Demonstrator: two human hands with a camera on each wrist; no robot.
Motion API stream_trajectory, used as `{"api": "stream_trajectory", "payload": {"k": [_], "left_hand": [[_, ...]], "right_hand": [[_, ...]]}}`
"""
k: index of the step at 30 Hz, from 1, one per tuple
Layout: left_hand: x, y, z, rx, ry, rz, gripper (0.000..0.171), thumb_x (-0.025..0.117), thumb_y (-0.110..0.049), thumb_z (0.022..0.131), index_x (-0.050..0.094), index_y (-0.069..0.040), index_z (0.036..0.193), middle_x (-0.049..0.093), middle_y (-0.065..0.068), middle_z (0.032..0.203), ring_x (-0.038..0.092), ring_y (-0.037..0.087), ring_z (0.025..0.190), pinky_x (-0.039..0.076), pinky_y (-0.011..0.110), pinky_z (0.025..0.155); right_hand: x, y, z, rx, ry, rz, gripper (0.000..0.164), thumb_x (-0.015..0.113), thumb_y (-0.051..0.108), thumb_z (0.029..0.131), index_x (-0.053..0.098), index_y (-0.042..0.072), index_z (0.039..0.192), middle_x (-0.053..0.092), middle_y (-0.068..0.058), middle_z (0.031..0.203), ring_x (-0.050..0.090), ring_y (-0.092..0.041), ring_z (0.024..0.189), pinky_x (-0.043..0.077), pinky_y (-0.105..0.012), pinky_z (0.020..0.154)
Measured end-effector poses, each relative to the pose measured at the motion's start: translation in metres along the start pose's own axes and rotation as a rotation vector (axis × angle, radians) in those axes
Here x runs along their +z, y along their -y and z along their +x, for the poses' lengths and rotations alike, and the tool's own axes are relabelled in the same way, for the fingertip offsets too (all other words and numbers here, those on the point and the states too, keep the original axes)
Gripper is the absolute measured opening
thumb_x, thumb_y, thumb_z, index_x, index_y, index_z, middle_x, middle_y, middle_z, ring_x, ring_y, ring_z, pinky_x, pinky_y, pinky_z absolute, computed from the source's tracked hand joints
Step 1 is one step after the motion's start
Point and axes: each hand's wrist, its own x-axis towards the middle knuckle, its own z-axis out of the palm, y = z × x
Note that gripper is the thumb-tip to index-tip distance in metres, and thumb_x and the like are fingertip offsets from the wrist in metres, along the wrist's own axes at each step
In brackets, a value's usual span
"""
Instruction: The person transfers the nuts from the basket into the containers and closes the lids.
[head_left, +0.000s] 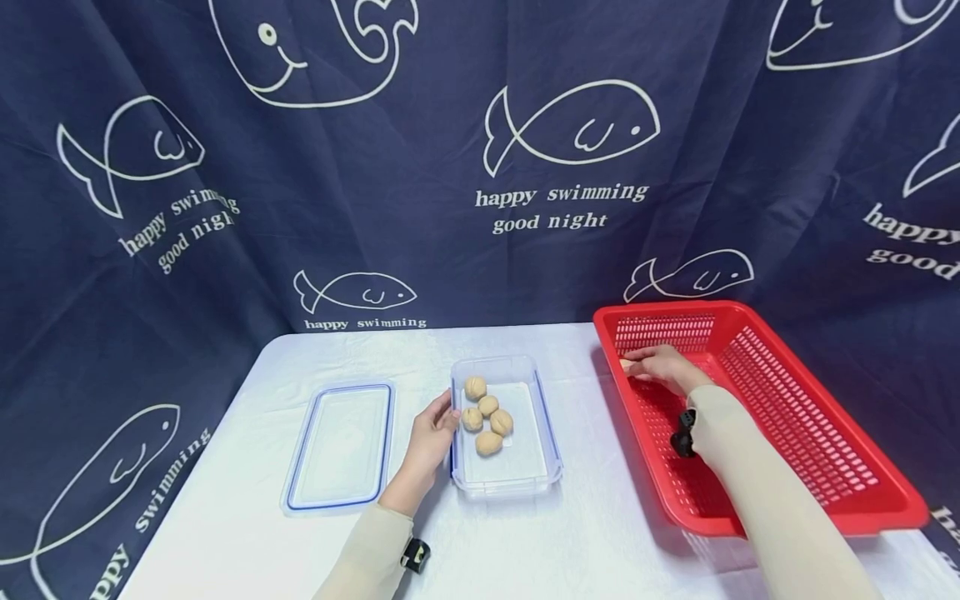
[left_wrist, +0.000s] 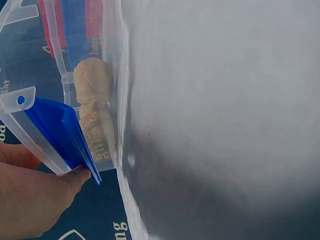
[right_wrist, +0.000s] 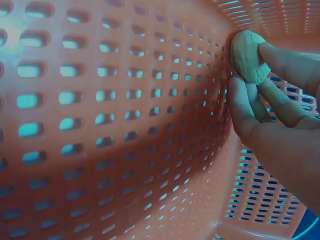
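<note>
A clear plastic food container (head_left: pixel 517 479) with blue-edged side clips stands on the table, and several walnuts (head_left: pixel 488 442) lie together in its left half. My left hand (head_left: pixel 432 429) grips the container's left wall, thumb against the blue clip (left_wrist: pixel 62 132) in the left wrist view. Inside the red plastic basket (head_left: pixel 652 467), my right hand (head_left: pixel 663 367) pinches a walnut (right_wrist: pixel 249 57) between thumb and fingers. That walnut is close to the perforated side wall, near the far left corner.
The container's clear lid (head_left: pixel 341 446), with a blue seal, lies flat on the white-covered table (head_left: pixel 217 500) to the left. A dark blue curtain (head_left: pixel 450 242) with fish drawings hangs behind the table. The basket's raised rim surrounds my right hand.
</note>
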Motion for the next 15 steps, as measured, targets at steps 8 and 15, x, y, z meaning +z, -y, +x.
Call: {"api": "stream_trajectory", "payload": {"k": [8,15], "left_hand": [[-0.0008,-0.0004,-0.0002,0.008,0.0,-0.001,0.047,0.046,-0.005,0.1,0.033,0.007,0.145,0.038,0.029,0.145,0.039,0.039,0.134,0.035,0.045,0.112],[-0.0003,0.0007,-0.001,-0.003,-0.001,-0.002,0.048,0.046,-0.006,0.1,0.033,0.006,0.145,0.038,0.028,0.145,0.038,0.039,0.134,0.034,0.045,0.112]], "right_hand": [[0.0005,-0.0007,-0.0009,0.013,-0.023,-0.078,0.042,0.063,-0.003,0.087,0.051,-0.017,0.124,0.062,-0.016,0.101,0.055,-0.015,0.081,0.054,-0.024,0.074],[-0.0002,-0.0027,-0.0031,-0.028,-0.026,-0.158,0.039,0.064,0.0,0.087,0.053,-0.019,0.119,0.063,-0.014,0.092,0.055,-0.017,0.077,0.052,-0.025,0.07]]}}
